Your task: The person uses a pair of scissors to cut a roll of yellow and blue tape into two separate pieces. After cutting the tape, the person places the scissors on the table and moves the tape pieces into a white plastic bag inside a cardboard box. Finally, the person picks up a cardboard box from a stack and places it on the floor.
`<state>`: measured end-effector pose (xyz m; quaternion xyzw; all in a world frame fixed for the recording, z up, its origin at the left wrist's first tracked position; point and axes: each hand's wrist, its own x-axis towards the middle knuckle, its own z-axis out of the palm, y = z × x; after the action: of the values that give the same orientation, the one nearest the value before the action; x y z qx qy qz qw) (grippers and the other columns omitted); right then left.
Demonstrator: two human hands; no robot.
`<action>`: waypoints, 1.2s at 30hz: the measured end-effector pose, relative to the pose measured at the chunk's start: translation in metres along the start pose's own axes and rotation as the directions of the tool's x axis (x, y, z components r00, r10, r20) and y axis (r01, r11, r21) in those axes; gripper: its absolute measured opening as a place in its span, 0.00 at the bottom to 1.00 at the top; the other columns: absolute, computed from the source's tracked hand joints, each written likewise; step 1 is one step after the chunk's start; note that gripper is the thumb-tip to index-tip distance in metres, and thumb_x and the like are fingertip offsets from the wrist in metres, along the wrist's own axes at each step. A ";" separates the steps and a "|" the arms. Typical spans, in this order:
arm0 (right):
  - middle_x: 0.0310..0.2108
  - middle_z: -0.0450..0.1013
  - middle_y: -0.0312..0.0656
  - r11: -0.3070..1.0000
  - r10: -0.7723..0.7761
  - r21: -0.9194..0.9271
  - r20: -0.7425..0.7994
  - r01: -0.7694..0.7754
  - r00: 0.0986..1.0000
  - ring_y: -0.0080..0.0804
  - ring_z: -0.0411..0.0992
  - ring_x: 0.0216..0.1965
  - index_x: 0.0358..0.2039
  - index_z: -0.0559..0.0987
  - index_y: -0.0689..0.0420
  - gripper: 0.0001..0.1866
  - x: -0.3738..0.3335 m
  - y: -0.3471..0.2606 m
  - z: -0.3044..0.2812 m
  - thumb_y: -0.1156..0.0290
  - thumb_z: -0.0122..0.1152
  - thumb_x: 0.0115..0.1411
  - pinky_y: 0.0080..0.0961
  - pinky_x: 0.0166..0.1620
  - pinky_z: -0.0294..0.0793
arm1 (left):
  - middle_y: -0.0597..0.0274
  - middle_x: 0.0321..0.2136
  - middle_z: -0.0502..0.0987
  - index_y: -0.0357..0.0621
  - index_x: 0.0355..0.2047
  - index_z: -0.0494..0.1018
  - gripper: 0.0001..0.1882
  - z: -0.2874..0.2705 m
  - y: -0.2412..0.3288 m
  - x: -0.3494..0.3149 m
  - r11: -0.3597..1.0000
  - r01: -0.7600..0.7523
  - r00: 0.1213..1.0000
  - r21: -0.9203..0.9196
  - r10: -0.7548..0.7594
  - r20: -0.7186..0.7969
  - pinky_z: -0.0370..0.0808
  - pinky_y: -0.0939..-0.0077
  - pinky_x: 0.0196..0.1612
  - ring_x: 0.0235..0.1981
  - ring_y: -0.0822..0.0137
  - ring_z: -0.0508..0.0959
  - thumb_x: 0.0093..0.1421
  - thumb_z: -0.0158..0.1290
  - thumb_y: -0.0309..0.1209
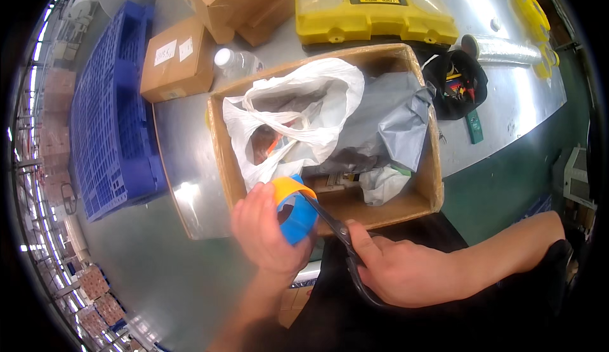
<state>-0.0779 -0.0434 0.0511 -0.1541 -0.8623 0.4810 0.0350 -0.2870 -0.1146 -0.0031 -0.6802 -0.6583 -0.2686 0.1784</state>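
My left hand (269,238) is closed round a blue ring-shaped roll (299,224), whose upper edge carries an orange band (288,188). Whether the band is tape or plastic I cannot make out. A pair of black scissors (339,228) is gripped in my right hand (409,269), thumb and fingers at the handles. The blade tips point up and left and meet the roll beside the orange band. Both hands are at the near side of an open cardboard box (434,168). Inside it lie a white plastic bag (336,98), a grey plastic bag (406,123) and a crumpled white wrapping (384,184).
Behind the box, a yellow toolbox (374,19), a clear bottle (238,61) and brown cartons (177,60) stand on the metal table (507,92). To the right are a black pouch of tools (457,85) and a silver roll (507,52). A blue pallet (117,111) stands left.
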 end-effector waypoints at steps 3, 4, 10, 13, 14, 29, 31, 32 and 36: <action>0.20 0.68 0.56 1.000 0.024 -0.005 0.010 -0.024 1.000 0.40 0.70 0.17 0.54 0.54 0.90 0.32 0.007 -0.002 0.006 0.70 0.50 0.64 0.29 0.20 0.72 | 0.42 0.46 0.75 0.26 0.52 0.65 0.33 0.001 0.002 0.002 0.997 0.021 1.000 0.071 -0.019 -0.025 0.72 0.52 0.50 0.44 0.44 0.76 0.49 0.66 0.30; 0.20 0.68 0.57 0.999 0.045 0.002 0.007 -0.045 0.999 0.40 0.71 0.18 0.54 0.54 0.90 0.32 0.009 -0.004 0.006 0.70 0.49 0.65 0.30 0.20 0.72 | 0.42 0.45 0.75 0.26 0.52 0.65 0.33 0.003 0.003 0.004 0.996 0.031 0.999 0.086 -0.029 -0.035 0.72 0.52 0.49 0.44 0.44 0.76 0.49 0.66 0.30; 0.22 0.70 0.61 0.989 0.121 0.089 -0.024 -0.119 0.992 0.48 0.72 0.21 0.55 0.54 0.90 0.32 0.016 -0.004 0.012 0.70 0.48 0.65 0.36 0.23 0.73 | 0.42 0.46 0.75 0.26 0.52 0.65 0.34 0.011 0.004 0.005 0.996 0.075 0.996 0.055 -0.073 -0.046 0.73 0.53 0.50 0.44 0.43 0.76 0.49 0.66 0.30; 0.26 0.72 0.63 0.964 0.217 0.106 0.220 -0.245 0.951 0.56 0.74 0.24 0.57 0.54 0.81 0.30 0.019 -0.004 -0.023 0.69 0.49 0.64 0.44 0.26 0.74 | 0.43 0.47 0.75 0.29 0.53 0.65 0.36 0.014 0.001 0.004 0.996 0.084 0.995 -0.041 -0.086 -0.049 0.71 0.53 0.52 0.44 0.44 0.76 0.45 0.67 0.28; 0.28 0.73 0.64 0.948 0.249 0.100 0.348 -0.300 0.904 0.58 0.75 0.25 0.58 0.54 0.76 0.30 0.021 -0.004 -0.047 0.69 0.50 0.64 0.47 0.28 0.75 | 0.43 0.47 0.75 0.30 0.53 0.65 0.37 0.011 -0.006 0.001 0.990 0.081 0.996 -0.119 -0.086 -0.036 0.71 0.52 0.53 0.45 0.44 0.76 0.43 0.68 0.28; 0.13 0.68 0.57 0.960 0.148 0.226 0.103 -0.168 0.984 0.53 0.71 0.16 0.50 0.53 0.94 0.31 0.033 -0.002 -0.013 0.72 0.47 0.65 0.41 0.22 0.70 | 0.42 0.44 0.75 0.26 0.49 0.68 0.30 0.024 -0.005 0.008 0.998 0.055 0.998 0.031 -0.054 -0.028 0.74 0.53 0.49 0.44 0.42 0.76 0.44 0.64 0.22; 0.14 0.68 0.58 0.943 0.181 0.277 0.037 -0.184 0.983 0.53 0.71 0.16 0.51 0.52 0.95 0.31 0.034 -0.001 0.003 0.71 0.46 0.65 0.41 0.22 0.70 | 0.42 0.43 0.75 0.25 0.49 0.68 0.28 0.031 -0.004 0.008 0.997 0.069 0.997 0.044 -0.067 -0.032 0.75 0.54 0.47 0.43 0.42 0.76 0.47 0.62 0.22; 0.14 0.68 0.58 0.939 0.186 0.289 0.026 -0.186 0.982 0.53 0.71 0.16 0.51 0.52 0.95 0.32 0.035 0.001 0.008 0.71 0.46 0.65 0.41 0.22 0.70 | 0.42 0.43 0.75 0.25 0.49 0.68 0.27 0.034 -0.004 0.009 0.996 0.074 0.997 0.041 -0.073 -0.036 0.76 0.54 0.47 0.43 0.42 0.76 0.48 0.61 0.22; 0.14 0.69 0.59 0.939 0.205 0.277 0.018 -0.202 0.979 0.53 0.71 0.17 0.51 0.51 0.95 0.32 0.039 -0.004 0.023 0.71 0.46 0.65 0.40 0.22 0.71 | 0.42 0.42 0.75 0.25 0.49 0.68 0.25 0.034 -0.005 0.005 0.997 0.070 0.998 0.039 -0.070 0.001 0.76 0.54 0.46 0.41 0.42 0.76 0.52 0.60 0.25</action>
<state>-0.1205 -0.0524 0.0386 -0.2387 -0.7656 0.5973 0.0110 -0.2877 -0.0898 -0.0272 -0.6536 -0.6869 -0.2611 0.1812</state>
